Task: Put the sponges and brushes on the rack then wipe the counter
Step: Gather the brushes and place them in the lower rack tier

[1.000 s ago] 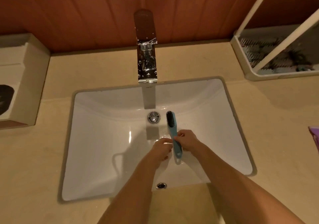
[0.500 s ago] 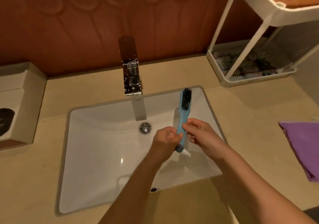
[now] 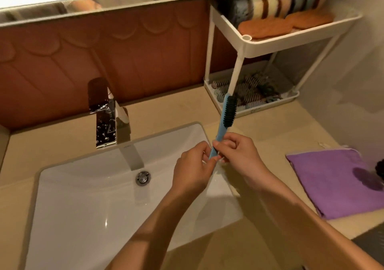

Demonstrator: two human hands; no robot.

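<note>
A light blue brush [image 3: 222, 122] with black bristles stands nearly upright above the right rim of the sink. My left hand [image 3: 192, 169] and my right hand [image 3: 239, 155] both pinch its handle at the lower end. Its bristled head points toward the white two-tier rack [image 3: 268, 47] at the back right. Several sponges [image 3: 276, 1] stand in a row on the rack's top shelf, with flat orange pads [image 3: 268, 27] in front. Brushes [image 3: 253, 92] lie on its bottom shelf. A folded purple cloth [image 3: 332, 178] lies on the beige counter [image 3: 259, 128] at the right.
A white sink [image 3: 93, 197] with a drain plug [image 3: 143, 178] is set in the counter under a chrome faucet [image 3: 106, 120]. A brown tiled wall and a mirror edge run behind. A dark object [image 3: 380, 168] shows at the far right edge, beside the cloth.
Both hands lifted the brush out of the sink and carried it up and right toward the rack. My view rose, bringing the rack's top shelf and the purple cloth into sight.
</note>
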